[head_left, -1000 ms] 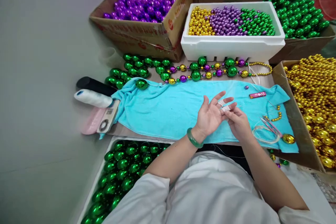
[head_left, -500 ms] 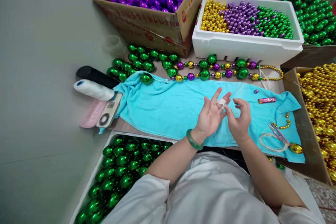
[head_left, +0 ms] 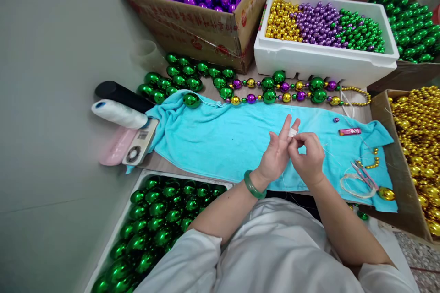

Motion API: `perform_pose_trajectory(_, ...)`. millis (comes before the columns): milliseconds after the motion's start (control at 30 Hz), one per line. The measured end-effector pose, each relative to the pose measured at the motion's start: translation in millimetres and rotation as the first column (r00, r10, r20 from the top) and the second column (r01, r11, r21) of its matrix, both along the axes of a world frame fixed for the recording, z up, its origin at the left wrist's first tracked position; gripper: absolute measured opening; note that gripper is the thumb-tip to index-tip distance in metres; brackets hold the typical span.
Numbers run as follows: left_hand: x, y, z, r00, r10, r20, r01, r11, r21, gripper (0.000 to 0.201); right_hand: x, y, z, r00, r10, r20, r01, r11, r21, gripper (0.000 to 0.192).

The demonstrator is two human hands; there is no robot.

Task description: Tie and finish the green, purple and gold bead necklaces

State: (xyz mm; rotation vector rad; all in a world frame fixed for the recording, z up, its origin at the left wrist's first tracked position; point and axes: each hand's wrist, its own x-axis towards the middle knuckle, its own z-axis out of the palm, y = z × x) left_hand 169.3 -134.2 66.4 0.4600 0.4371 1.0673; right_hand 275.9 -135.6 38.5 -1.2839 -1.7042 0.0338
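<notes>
Palm up over the turquoise towel (head_left: pixel 213 142), my left hand (head_left: pixel 275 158) has its fingers stretched out. A band of white tape (head_left: pixel 292 132) sits round one of its fingers. My right hand (head_left: pixel 307 158) is closed in a pinch against that finger, just below the band; the tape's end is hidden by the fingertips. A thin clear thread (head_left: pixel 291 104) shows above the hands. Beyond the towel lies a bead necklace (head_left: pixel 270 96) in green, gold and purple.
On the towel's right are a pink lighter (head_left: pixel 349 132), scissors (head_left: pixel 363 175), a coil of cord (head_left: pixel 349 187) and a gold bead (head_left: pixel 386 193). Around stand a purple-bead carton (head_left: pixel 206 32), a white foam box (head_left: pixel 323 57), a gold-bead carton (head_left: pixel 400 155) and a green-bead tray (head_left: pixel 115 219).
My right hand has moved left against my left hand's fingers. The tape, loose-looking before, now lies flatter round the finger.
</notes>
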Motion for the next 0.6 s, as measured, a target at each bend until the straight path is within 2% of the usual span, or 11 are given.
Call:
perform_pose_trajectory(133,-3,4,-2.5,0.999,-0.042,0.029,0.043,0.998,-0.041,0.075,10,4,-1.4,0.981,0.123,0.149,-0.129,0.991,0.026,0.016)
perform_pose_trajectory(200,-4,7,-3.5,0.999,-0.035,0.021,0.036,0.998,-0.058,0.073,14,4,-0.7,0.974,0.183,0.134,-0.184,0.983,-0.002,0.015)
perform_pose_trajectory(300,-4,11,-4.1,1.000,-0.022,-0.004,0.022,0.999,-0.048,0.071,17,5,1.3,0.979,0.136,-0.150,-0.152,0.983,-0.101,0.010)
perform_pose_trajectory(400,-2,11,-4.1,0.999,-0.028,-0.023,0.027,0.999,-0.048,0.070,17,8,2.4,0.897,0.020,-0.442,-0.153,0.951,-0.268,0.008)
perform_pose_trajectory(500,-2,10,-5.6,0.998,-0.051,-0.043,0.049,0.998,-0.049,0.071,19,13,3.8,0.822,-0.018,-0.569,-0.254,0.883,-0.395,0.011)
perform_pose_trajectory(600,-2,10,-8.6,0.992,-0.091,-0.083,0.091,0.996,-0.001,0.076,22,16,4.3,0.769,-0.006,-0.639,-0.367,0.815,-0.449,0.016)
